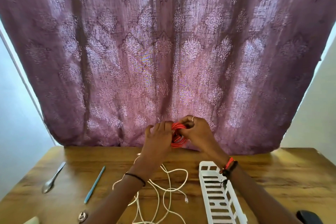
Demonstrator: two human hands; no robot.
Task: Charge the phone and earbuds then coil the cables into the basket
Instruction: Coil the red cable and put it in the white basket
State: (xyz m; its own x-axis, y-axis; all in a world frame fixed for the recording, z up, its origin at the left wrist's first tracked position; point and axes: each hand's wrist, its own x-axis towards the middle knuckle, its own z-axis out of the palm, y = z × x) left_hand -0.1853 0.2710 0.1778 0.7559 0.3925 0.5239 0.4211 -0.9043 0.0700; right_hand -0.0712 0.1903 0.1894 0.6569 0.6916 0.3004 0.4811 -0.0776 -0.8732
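Note:
Above the far edge of the wooden table [272, 178] both hands hold a coiled red cable [177, 142]. My left hand [157, 138] grips the coil's left side and my right hand [195, 130] pinches its top right. Part of the coil is hidden behind the fingers. A loose white cable [170, 187] lies tangled on the table below my left forearm. A white slotted plastic basket [216, 196] stands on the table under my right wrist. No phone or earbuds can be made out.
A metal spoon [52, 180] and a blue pen [95, 184] lie on the left of the table. A small round metal object [82, 216] sits at the bottom left, a dark object [309, 217] at the bottom right. A purple patterned curtain [163, 51] hangs behind.

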